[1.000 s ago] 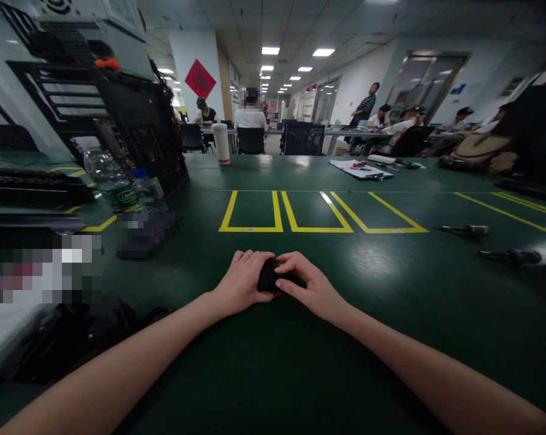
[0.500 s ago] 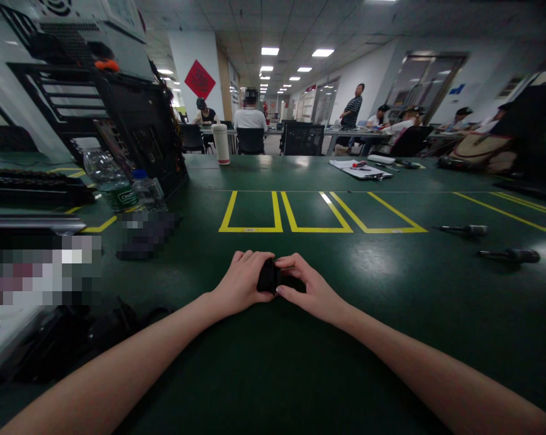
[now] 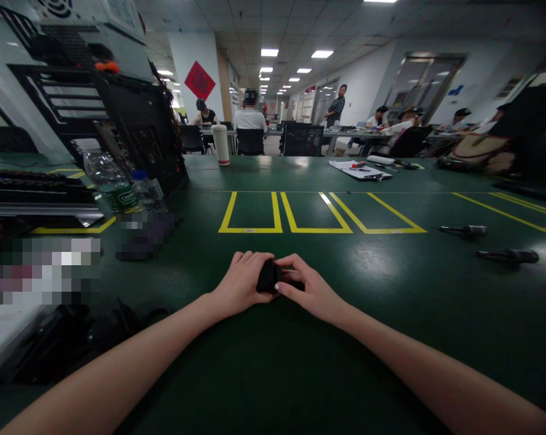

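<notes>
A small black block-like object is between my two hands, low over the green table or on it; I cannot tell which. My left hand is wrapped round its left side, thumb at the near edge and fingers over the far side. At the object's right side, my right hand pinches with thumb and fingertips, the palm apart from it. Much of the object is hidden by the fingers, and its exact kind does not show.
Yellow tape outlines mark the table ahead. Two screwdriver-like tools lie at right, a clipboard farther back. Plastic bottles, a black computer case and black items stand or lie at left. A white cup stands ahead.
My hands and the black object have barely moved. At far left, the dark piece with a metal edge has shifted right and nearer. The standing person in the background has moved left.
</notes>
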Action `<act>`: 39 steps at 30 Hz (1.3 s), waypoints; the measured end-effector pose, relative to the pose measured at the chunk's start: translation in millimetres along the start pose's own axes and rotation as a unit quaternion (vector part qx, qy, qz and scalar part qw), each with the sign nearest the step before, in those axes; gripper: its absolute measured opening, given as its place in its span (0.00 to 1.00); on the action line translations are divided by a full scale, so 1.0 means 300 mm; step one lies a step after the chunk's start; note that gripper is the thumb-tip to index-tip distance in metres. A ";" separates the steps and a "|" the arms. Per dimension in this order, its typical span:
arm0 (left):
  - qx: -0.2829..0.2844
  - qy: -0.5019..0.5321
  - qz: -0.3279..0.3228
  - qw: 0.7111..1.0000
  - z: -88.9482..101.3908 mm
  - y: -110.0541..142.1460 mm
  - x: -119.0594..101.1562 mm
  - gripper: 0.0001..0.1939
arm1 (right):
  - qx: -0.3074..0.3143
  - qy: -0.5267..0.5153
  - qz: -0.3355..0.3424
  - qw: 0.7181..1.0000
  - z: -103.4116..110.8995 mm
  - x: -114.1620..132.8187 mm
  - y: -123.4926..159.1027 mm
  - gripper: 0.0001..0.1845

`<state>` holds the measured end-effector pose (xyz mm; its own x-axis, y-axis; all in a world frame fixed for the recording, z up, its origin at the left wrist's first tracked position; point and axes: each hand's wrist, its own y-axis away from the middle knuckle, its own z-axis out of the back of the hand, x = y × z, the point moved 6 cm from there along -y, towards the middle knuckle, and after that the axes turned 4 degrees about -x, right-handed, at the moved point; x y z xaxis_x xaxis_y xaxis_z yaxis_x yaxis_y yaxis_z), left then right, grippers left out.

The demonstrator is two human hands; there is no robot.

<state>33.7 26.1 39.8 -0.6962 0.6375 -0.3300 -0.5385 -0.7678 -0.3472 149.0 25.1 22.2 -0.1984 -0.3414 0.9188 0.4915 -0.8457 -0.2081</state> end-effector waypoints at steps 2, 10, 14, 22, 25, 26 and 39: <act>-0.001 0.001 0.000 1.000 0.000 0.000 0.001 0.28 | -0.009 0.016 0.016 1.000 0.002 0.003 0.000 0.16; -0.005 0.004 -0.001 1.000 -0.004 -0.001 0.006 0.27 | -0.036 0.033 0.022 0.999 0.012 0.008 -0.006 0.13; -0.017 0.000 0.000 1.000 -0.018 -0.002 0.019 0.28 | -0.014 0.001 -0.013 1.000 0.002 -0.007 -0.007 0.16; -0.006 0.002 -0.004 1.000 -0.008 0.000 0.010 0.28 | -0.021 0.026 0.030 0.999 0.013 0.000 -0.008 0.15; -0.023 0.002 -0.003 1.000 -0.016 -0.002 0.017 0.29 | -0.048 0.042 0.044 0.997 0.027 0.008 -0.010 0.08; -0.032 0.000 -0.001 0.999 -0.019 -0.003 0.021 0.29 | -0.049 0.034 0.043 0.997 0.027 0.007 -0.012 0.08; -0.008 -0.001 -0.004 1.000 -0.008 -0.001 0.008 0.28 | -0.006 0.015 0.017 1.000 0.008 0.002 -0.005 0.16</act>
<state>33.4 28.0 36.9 -0.6926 0.6436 -0.3258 -0.5363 -0.7615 -0.3641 150.3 27.2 23.8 -0.2074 -0.3829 0.9002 0.4876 -0.8382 -0.2442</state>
